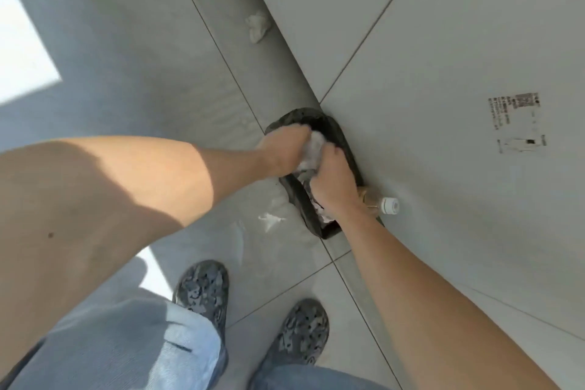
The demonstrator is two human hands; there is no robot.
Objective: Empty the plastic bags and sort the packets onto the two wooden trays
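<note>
- Left hand (pixel 281 149): fingers curled down over a pale crumpled wad (pixel 311 149), gripping its upper side.
- Right hand (pixel 332 180): closed on the same wad from the lower side, knuckles up. Both hands touch it; whether it is a plastic bag or paper, can't tell, the spot is blurred.
- The wad sits in the mouth of a black bin bag (pixel 342 139). More pale crumpled stuff shows inside, below the right hand.
- The bin bag sits on the floor, pushed against the foot of the wall.
- Clear bottle (pixel 380 201) with a white cap lies just right of the right wrist, wedged between bag and wall, cap pointing right.
- Floor (pixel 142 73): large grey tiles, thin dark grout lines. A darker grey strip runs diagonally along the wall base.
- Small white scraps (pixel 269 220) on the tile just left of the bag.
- Crumpled white tissue (pixel 258 25) farther up, on the dark strip, well apart from the bag.
- Wall (pixel 443 41): same large light grey tiles, with a half-peeled printed label (pixel 516 120) on the right.
- Bright sunlit patch (pixel 22 51) on the floor at far left, a smaller one near the left shoe.
- Near edge: two grey patterned shoes (pixel 202 291) and light blue jeans (pixel 126 345); person stands bent over the bag, both bare forearms reaching down.
- No packets or wooden trays visible here.
</note>
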